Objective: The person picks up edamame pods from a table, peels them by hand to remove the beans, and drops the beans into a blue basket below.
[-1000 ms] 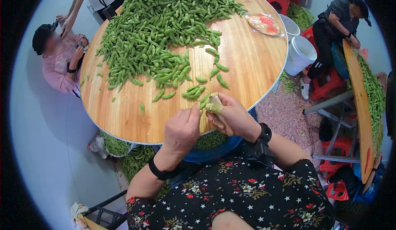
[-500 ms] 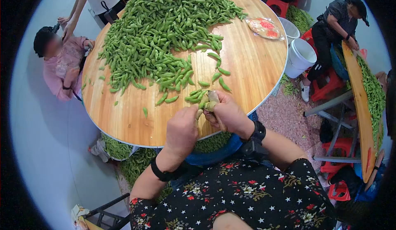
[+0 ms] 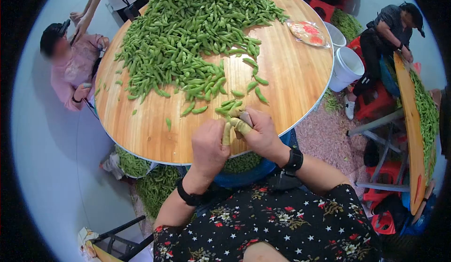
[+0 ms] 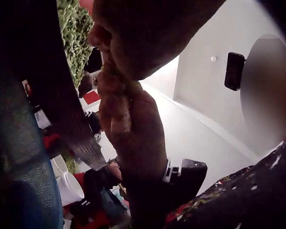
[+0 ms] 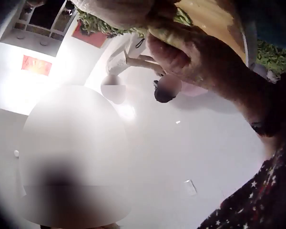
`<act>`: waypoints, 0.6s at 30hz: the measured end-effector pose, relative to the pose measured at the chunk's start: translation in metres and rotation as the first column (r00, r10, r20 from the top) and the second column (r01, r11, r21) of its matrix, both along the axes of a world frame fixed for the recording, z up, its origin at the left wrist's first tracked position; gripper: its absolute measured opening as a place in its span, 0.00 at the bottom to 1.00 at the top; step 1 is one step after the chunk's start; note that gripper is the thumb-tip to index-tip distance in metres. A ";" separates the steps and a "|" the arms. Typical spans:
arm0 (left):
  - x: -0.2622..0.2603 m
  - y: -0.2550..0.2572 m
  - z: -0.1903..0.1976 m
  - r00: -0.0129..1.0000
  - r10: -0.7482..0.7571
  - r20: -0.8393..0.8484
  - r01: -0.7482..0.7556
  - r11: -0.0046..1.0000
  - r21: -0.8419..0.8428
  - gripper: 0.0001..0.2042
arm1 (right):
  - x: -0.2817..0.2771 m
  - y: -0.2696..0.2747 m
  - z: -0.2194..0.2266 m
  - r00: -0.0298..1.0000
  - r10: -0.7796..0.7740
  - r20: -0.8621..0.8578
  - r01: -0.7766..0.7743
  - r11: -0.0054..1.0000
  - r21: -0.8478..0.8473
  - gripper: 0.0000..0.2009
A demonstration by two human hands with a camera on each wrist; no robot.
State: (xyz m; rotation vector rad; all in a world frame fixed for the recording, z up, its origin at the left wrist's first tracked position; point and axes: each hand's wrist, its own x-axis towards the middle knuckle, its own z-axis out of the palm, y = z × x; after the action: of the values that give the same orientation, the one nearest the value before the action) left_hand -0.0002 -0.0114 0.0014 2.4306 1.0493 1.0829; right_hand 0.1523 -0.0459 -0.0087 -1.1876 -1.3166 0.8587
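Both hands meet at the near edge of the round wooden table (image 3: 155, 142). My left hand (image 3: 209, 144), fingers curled, pinches a green pod (image 3: 229, 118) at its fingertips; much of the pod is hidden. My right hand (image 3: 261, 132) grips a small greyish tool (image 3: 245, 117), mostly covered by fingers. Yellowish wrapping covers some digits on both hands. Several loose pods (image 3: 228, 106) lie just beyond the fingertips, and a large heap of pods (image 3: 188, 31) spreads over the table's far side. In the left wrist view, the right hand (image 4: 133, 126) touches the left hand (image 4: 152, 33).
A clear packet (image 3: 308, 32) lies on the table's right side. White buckets (image 3: 347, 67) stand beyond that edge. Below the near edge sits a blue basin (image 3: 235, 179) with green contents. One person (image 3: 75, 67) is at the left, another (image 3: 387, 31) at the right.
The tool, earlier upright and plainly visible in the right hand, is now largely covered by fingers. The hands have come closer together. The person at the left has lowered a hand.
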 end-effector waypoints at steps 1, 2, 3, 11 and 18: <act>-0.001 -0.001 0.000 0.998 -0.054 -0.013 0.055 0.998 0.006 0.03 | 0.001 0.000 -0.004 1.000 0.005 -0.001 -0.005 1.000 -0.002 0.06; -0.002 -0.002 0.000 0.994 -0.109 -0.027 0.109 0.994 0.011 0.03 | 0.003 0.000 -0.009 0.969 0.080 -0.235 -0.112 0.985 -0.127 0.06; -0.003 -0.003 0.001 0.994 -0.104 -0.028 0.104 0.994 0.012 0.03 | 0.005 0.000 -0.007 0.879 0.118 -0.461 -0.242 0.945 -0.220 0.06; -0.097 -0.025 0.043 0.869 0.003 -0.495 -0.198 0.918 -0.343 0.07 | 0.039 -0.011 0.011 0.853 0.521 -0.022 -0.512 0.829 -0.225 0.08; -0.088 0.022 0.030 0.856 0.279 -0.436 -0.308 0.951 0.003 0.09 | 0.023 -0.027 0.020 0.732 0.527 0.432 -0.498 0.846 -0.190 0.10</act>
State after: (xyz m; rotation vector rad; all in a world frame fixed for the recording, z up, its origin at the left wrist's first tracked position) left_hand -0.0879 0.0109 0.0311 2.5746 1.6122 0.5695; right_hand 0.1758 -0.0727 0.0112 -1.1306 -2.1042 1.0430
